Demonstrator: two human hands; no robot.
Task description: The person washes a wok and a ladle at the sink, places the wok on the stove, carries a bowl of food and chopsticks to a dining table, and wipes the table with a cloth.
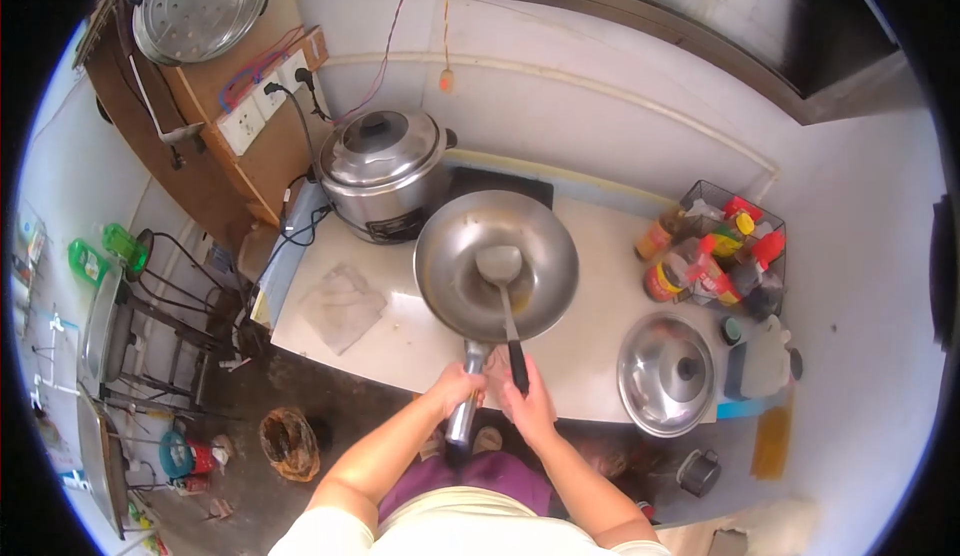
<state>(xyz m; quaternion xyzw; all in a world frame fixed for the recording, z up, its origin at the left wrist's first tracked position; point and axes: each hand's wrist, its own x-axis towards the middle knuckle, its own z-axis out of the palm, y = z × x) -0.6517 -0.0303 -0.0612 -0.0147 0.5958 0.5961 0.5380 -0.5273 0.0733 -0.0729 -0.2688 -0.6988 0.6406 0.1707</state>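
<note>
Straight ahead of the left hand [458,388] and the right hand [530,403]: a wide steel wok [450,266], open side up, on or just over the tabletop [610,246]. Impossible to tell from this angle about contact underneath. Clamped in the left hand: the wok's steel handle [462,421], with fingers wrapped round it and the tail end sticking out behind. Clamped in the right hand: the black grip [518,366] of a metal spatula [508,306], just beside the handle but apart from it. Close to each other, both hands.

Pointing away from the left hand, from tail to rim: the long axis of the handle, with a slight lean to the right on the way. Pointing away from the right hand, with a slight lean to the left: the long axis of the spatula, across the near rim and into the wok, broad blade [499,264] foremost, near the middle. Converging ahead of the hands, therefore — handle on the left, spatula on the right. About equally near to the wok's rim, left hand and right.

Ahead and to the left of the hands, just beside the wok: a cooker [385,181]. Left of the left hand: a crumpled cloth [342,306]. Right of the right hand: a domed lid [665,376] — and farther ahead on that side, bottles [667,278].
</note>
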